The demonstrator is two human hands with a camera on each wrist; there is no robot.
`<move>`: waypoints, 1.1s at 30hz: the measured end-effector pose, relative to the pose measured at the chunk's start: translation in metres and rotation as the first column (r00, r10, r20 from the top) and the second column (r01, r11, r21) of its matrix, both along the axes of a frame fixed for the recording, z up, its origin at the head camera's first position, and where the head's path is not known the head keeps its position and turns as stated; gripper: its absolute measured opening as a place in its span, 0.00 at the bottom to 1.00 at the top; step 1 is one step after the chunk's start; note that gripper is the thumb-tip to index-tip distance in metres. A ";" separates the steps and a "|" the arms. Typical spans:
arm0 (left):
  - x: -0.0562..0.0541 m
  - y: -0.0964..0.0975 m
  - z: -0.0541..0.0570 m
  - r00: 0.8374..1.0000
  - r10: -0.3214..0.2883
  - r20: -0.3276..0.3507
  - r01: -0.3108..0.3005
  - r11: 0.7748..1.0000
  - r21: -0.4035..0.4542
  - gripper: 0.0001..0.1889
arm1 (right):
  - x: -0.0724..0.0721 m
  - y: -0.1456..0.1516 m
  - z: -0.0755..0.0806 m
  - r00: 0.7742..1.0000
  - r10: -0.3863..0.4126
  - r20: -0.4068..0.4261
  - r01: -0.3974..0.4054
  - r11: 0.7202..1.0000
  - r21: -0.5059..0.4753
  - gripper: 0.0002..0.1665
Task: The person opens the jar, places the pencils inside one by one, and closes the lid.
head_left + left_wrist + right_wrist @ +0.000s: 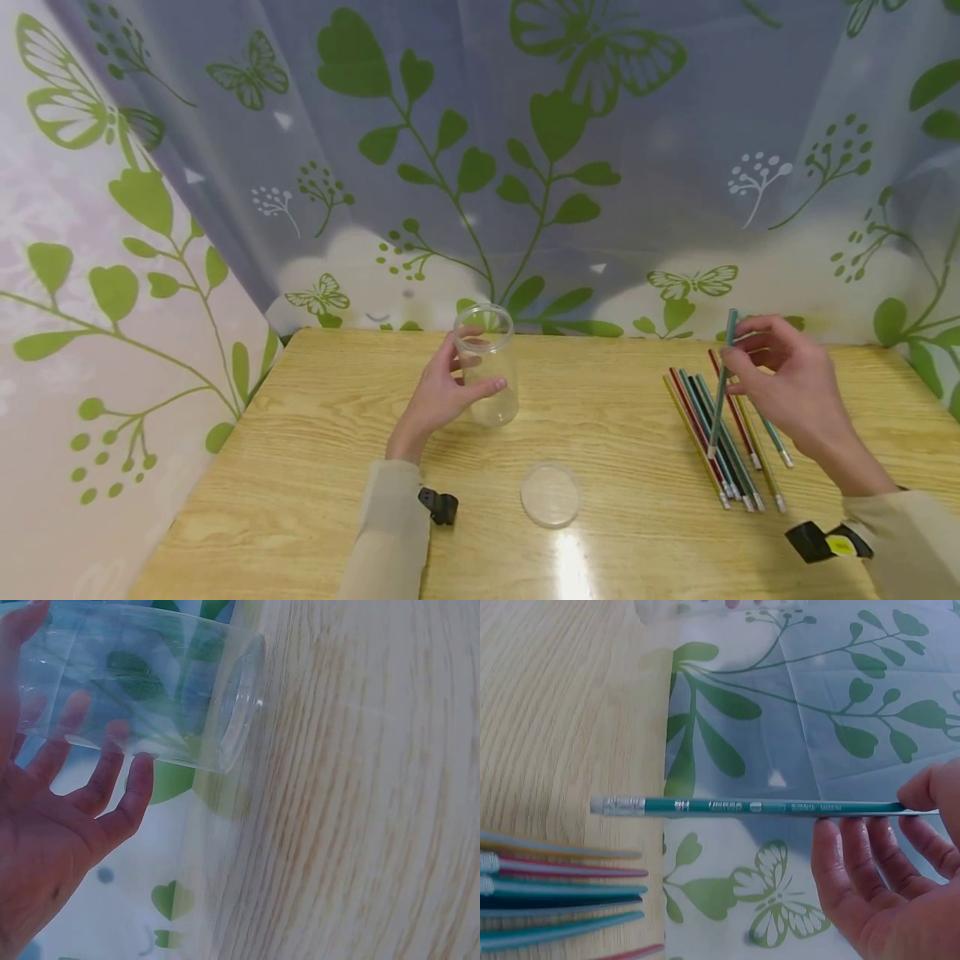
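Observation:
A clear plastic jar (498, 407) stands upright on the wooden table, its open mouth at the top. My left hand (435, 402) grips its side, thumb across the front and fingers behind; the left wrist view shows the fingertips against the transparent wall (172, 697). Over to the right, my right hand (797, 387) pinches a green pencil (720, 396) near its upper end. In the right wrist view this pencil (735, 806) has its white eraser end pointing away from the hand. Below it lies a loose bunch of pencils (738, 477) in red, yellow, green and dark colours.
A round clear lid (551, 497) lies flat on the table (622, 433) in front of the jar. Behind the table's far edge hangs a curtain (480, 225) printed with green leaves and butterflies. Another printed cloth (82, 350) borders the left side.

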State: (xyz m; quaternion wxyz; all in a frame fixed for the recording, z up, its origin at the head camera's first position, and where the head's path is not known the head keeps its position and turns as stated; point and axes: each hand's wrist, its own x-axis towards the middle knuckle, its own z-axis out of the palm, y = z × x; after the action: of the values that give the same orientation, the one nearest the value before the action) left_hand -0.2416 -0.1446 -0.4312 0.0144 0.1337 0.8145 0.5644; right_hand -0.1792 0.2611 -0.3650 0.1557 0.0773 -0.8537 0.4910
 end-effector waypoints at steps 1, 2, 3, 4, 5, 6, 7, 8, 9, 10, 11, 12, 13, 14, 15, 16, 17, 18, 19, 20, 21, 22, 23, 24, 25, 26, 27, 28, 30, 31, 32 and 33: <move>0.000 0.000 0.000 1.000 0.001 -0.001 -0.001 1.000 0.001 0.39 | 0.000 -0.002 0.000 1.000 0.008 -0.005 -0.008 1.000 -0.014 0.09; 0.000 0.000 0.000 1.000 0.003 -0.002 -0.003 1.000 0.001 0.39 | 0.000 -0.004 0.000 1.000 0.017 -0.010 -0.017 0.999 -0.027 0.09; 0.000 0.000 -0.001 1.000 0.004 -0.005 -0.004 1.000 -0.001 0.39 | 0.000 -0.007 0.000 1.000 0.024 -0.018 -0.024 0.999 -0.042 0.09; 0.000 0.000 -0.001 1.000 0.005 -0.005 -0.005 1.000 0.000 0.39 | 0.000 -0.009 0.000 0.999 0.034 -0.024 -0.035 0.998 -0.060 0.09; 0.000 0.000 -0.002 1.000 0.006 -0.006 -0.006 1.000 0.001 0.39 | 0.000 -0.011 0.001 0.998 0.046 -0.033 -0.049 0.995 -0.083 0.10; 0.000 0.000 -0.002 1.000 0.005 -0.007 -0.005 1.000 0.001 0.39 | 0.000 -0.013 0.001 0.997 0.058 -0.041 -0.063 0.992 -0.113 0.09; 0.000 0.000 -0.002 1.000 0.004 -0.008 -0.004 1.000 0.002 0.39 | 0.000 -0.015 0.001 0.996 0.073 -0.048 -0.079 0.986 -0.146 0.10; 0.001 0.001 -0.002 1.000 0.003 -0.008 -0.003 1.000 0.003 0.39 | 0.001 -0.016 0.002 0.995 0.087 -0.056 -0.096 0.978 -0.184 0.10; 0.001 0.001 -0.002 1.000 0.003 -0.007 -0.003 1.000 0.003 0.39 | 0.001 -0.018 0.002 0.993 0.099 -0.063 -0.111 0.969 -0.222 0.09; 0.001 0.001 -0.002 1.000 0.002 -0.004 -0.002 1.000 0.004 0.39 | 0.001 -0.019 0.002 0.991 0.112 -0.069 -0.126 0.956 -0.266 0.10; 0.001 0.001 -0.001 1.000 0.002 -0.003 -0.002 1.000 0.003 0.39 | 0.001 -0.020 0.003 0.990 0.121 -0.079 -0.139 0.941 -0.309 0.10; 0.001 0.001 -0.001 1.000 0.002 -0.001 -0.002 1.000 0.003 0.39 | 0.001 -0.022 0.003 0.988 0.125 -0.086 -0.147 0.925 -0.349 0.10; 0.001 0.001 -0.001 1.000 0.001 0.002 -0.001 1.000 0.003 0.39 | 0.002 -0.023 0.004 0.987 0.126 -0.096 -0.154 0.909 -0.388 0.10; 0.001 0.001 -0.001 1.000 0.001 0.005 -0.001 1.000 0.004 0.39 | 0.001 -0.024 0.004 0.986 0.126 -0.106 -0.160 0.892 -0.423 0.10; 0.001 0.001 -0.001 1.000 0.001 0.008 -0.001 1.000 0.004 0.39 | 0.002 -0.025 0.004 0.985 0.124 -0.116 -0.164 0.876 -0.454 0.10; 0.001 0.001 -0.001 1.000 0.000 0.009 0.000 1.000 0.005 0.39 | 0.002 -0.027 0.005 0.984 0.122 -0.126 -0.168 0.860 -0.481 0.10; 0.001 0.001 -0.001 1.000 -0.001 0.010 0.001 1.000 0.008 0.40 | 0.002 -0.028 0.005 0.983 0.120 -0.137 -0.174 0.846 -0.505 0.11; 0.001 0.001 -0.001 1.000 -0.002 0.011 0.002 1.000 0.010 0.40 | 0.002 -0.030 0.005 0.982 0.119 -0.145 -0.179 0.831 -0.526 0.11; 0.001 0.000 -0.001 1.000 -0.004 0.012 0.004 1.000 0.013 0.40 | 0.002 -0.031 0.006 0.981 0.120 -0.153 -0.185 0.818 -0.544 0.12; 0.001 0.000 0.000 1.000 -0.005 0.013 0.005 1.000 0.016 0.40 | 0.002 -0.032 0.006 0.980 0.121 -0.159 -0.190 0.808 -0.558 0.12; 0.001 0.000 0.000 1.000 -0.007 0.013 0.007 1.000 0.018 0.40 | 0.002 -0.034 0.007 0.979 0.121 -0.165 -0.194 0.801 -0.566 0.12; 0.001 0.000 0.000 1.000 -0.008 0.013 0.008 1.000 0.021 0.40 | 0.002 -0.035 0.008 0.978 0.121 -0.170 -0.198 0.794 -0.575 0.12; 0.001 0.000 0.000 1.000 -0.010 0.013 0.009 1.000 0.021 0.40 | 0.002 -0.037 0.009 0.977 0.123 -0.175 -0.204 0.785 -0.585 0.12; 0.001 0.000 0.000 1.000 -0.012 0.013 0.011 1.000 0.021 0.40 | 0.002 -0.038 0.010 0.976 0.123 -0.180 -0.208 0.780 -0.590 0.12; 0.001 0.000 0.001 1.000 -0.012 0.013 0.012 1.000 0.020 0.40 | 0.002 -0.039 0.011 0.975 0.122 -0.187 -0.212 0.775 -0.595 0.12; 0.001 0.000 0.001 1.000 -0.012 0.011 0.012 1.000 0.018 0.40 | 0.002 -0.041 0.012 0.972 0.124 -0.198 -0.220 0.770 -0.599 0.12; 0.001 0.000 0.001 1.000 -0.012 0.008 0.012 1.000 0.017 0.40 | 0.002 -0.042 0.013 0.969 0.129 -0.210 -0.232 0.763 -0.604 0.12; 0.001 0.000 0.001 1.000 -0.012 0.006 0.012 1.000 0.015 0.40 | 0.002 -0.043 0.014 0.965 0.134 -0.223 -0.246 0.753 -0.610 0.11; 0.000 0.000 0.001 1.000 -0.011 0.004 0.011 1.000 0.011 0.40 | 0.001 -0.046 0.016 0.956 0.146 -0.254 -0.277 0.734 -0.620 0.11; 0.000 0.000 0.001 1.000 -0.011 0.006 0.011 1.000 0.010 0.40 | 0.001 -0.047 0.017 0.950 0.154 -0.270 -0.295 0.722 -0.625 0.11; 0.000 0.000 0.001 1.000 -0.011 0.009 0.011 1.000 0.010 0.40 | 0.001 -0.048 0.018 0.944 0.163 -0.286 -0.314 0.711 -0.630 0.11; 0.000 0.000 0.001 1.000 -0.010 0.013 0.010 1.000 0.010 0.40 | 0.001 -0.049 0.020 0.939 0.169 -0.300 -0.329 0.699 -0.635 0.11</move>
State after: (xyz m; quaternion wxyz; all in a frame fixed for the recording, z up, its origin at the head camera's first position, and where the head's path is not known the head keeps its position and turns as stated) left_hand -0.2414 -0.1449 -0.4298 0.0218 0.1344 0.8107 0.5694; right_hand -0.1779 0.2120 -0.3455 0.1974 0.1841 -0.5750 0.7723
